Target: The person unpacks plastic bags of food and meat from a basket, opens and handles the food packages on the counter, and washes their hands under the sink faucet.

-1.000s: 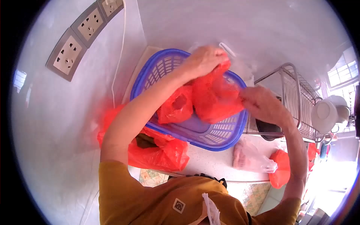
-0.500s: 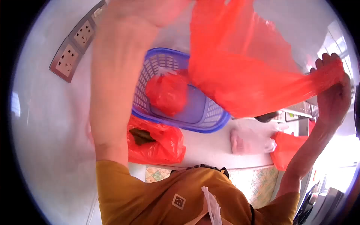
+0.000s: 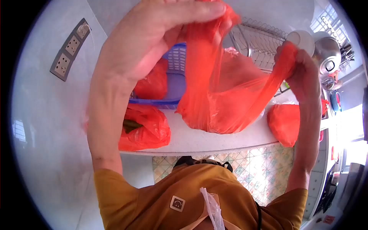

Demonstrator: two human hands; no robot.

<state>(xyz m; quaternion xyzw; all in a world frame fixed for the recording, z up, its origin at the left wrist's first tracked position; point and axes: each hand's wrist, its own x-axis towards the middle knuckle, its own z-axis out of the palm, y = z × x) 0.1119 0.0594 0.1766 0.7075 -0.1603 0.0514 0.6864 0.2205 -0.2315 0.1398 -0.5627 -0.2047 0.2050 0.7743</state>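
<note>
A red plastic bag (image 3: 230, 96) hangs stretched between my two hands over the counter, its lower part sagging. My left hand (image 3: 180, 19) grips one side of its top near the upper edge of the view. On the right, my right hand (image 3: 301, 67) is closed round the other side. Behind the bag stands a blue basket (image 3: 176, 82), partly covered by my left hand and the bag. Inside the basket lies another red bag (image 3: 153, 82). Nearer me, an open red bag (image 3: 147, 132) shows something dark green inside.
One more red bag (image 3: 283, 122) sits at the counter's right, beside my right forearm. A wire dish rack (image 3: 260, 38) with a white bowl (image 3: 301, 40) and a metal pot (image 3: 327, 53) is at the back right. Wall sockets (image 3: 71, 45) are at the left.
The red bag came up out of the basket and now hangs between my hands, nearer me. My right hand has moved left since half a second ago. The view has turned rightward.
</note>
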